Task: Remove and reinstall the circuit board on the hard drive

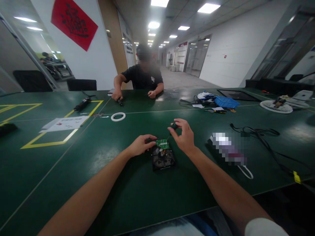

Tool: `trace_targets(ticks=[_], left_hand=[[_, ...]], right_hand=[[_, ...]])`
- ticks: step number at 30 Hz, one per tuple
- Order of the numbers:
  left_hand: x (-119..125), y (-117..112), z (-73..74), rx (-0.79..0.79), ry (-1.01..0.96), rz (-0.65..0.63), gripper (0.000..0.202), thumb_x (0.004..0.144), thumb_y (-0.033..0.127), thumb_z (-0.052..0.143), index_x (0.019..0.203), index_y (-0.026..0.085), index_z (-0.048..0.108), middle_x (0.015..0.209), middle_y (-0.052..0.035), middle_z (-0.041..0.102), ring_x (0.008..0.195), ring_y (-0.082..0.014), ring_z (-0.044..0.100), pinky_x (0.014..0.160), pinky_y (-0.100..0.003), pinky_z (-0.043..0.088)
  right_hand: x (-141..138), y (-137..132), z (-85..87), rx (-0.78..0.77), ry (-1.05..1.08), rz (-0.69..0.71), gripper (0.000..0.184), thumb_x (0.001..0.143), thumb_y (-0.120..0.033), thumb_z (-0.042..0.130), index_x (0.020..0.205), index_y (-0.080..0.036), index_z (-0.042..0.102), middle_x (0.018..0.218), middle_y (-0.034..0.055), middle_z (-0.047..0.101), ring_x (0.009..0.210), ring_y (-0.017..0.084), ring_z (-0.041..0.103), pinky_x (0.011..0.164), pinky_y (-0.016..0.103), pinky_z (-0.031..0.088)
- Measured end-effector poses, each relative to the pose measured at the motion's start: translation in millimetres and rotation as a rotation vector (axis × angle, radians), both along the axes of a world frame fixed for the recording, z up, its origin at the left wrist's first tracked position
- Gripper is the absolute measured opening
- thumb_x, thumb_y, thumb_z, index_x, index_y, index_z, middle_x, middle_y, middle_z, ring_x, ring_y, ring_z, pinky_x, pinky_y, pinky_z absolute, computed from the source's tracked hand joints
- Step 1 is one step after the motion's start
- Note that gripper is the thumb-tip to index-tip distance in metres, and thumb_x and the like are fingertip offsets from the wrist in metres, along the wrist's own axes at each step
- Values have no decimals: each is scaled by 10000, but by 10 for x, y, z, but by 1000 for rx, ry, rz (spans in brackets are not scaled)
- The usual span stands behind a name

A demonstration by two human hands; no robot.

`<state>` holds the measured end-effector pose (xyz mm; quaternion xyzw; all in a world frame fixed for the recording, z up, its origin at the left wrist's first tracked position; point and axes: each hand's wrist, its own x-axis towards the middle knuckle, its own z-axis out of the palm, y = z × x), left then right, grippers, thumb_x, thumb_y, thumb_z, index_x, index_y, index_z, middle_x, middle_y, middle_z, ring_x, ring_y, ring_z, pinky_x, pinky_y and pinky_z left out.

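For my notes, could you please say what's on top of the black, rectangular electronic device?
A flat green circuit board sits at the far end of the device; anything beneath it, or behind the left hand, is hidden.

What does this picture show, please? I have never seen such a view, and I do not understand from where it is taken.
There is no machine here. One camera, worn on a person's head, looks forward and down, so the two bare arms at the bottom are the wearer's own.

The right hand holds a screwdriver, its thin shaft pointing down toward a green board on a black device. The left hand is at the board's left side.

All this is on a green table. Farther left are a white ring and papers; to the right, a blue basket and black cables. Another person is across the table.
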<state>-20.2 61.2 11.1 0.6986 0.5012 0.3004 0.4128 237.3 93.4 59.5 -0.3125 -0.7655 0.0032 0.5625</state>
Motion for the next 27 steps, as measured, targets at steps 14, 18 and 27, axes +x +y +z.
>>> trace_targets(ticks=[14,18,27], left_hand=[[-13,-3,24,-17,-13,-19,552,900,533,651,1324,180,620,674,17,628,466,-96,495,408,-193,380],[-14,-7,26,-13,-2,-18,547,906,530,645,1325,179,620,673,17,630,458,-95,491,406,-195,377],[-1,-9,51,-7,10,-12,571,889,562,654,1311,178,629,664,22,628,452,-94,489,410,-199,380]], right_hand=[[55,15,11,-32,-57,-63,284,940,-353,631,1183,-234,544,1096,93,639,829,197,670,787,383,608],[42,-34,51,-53,-75,-54,282,945,-320,611,1200,-228,536,1042,73,577,756,166,619,740,360,594],[-2,-3,3,13,-7,29,364,920,-309,659,1237,-245,493,1260,128,602,1198,267,609,944,461,587]])
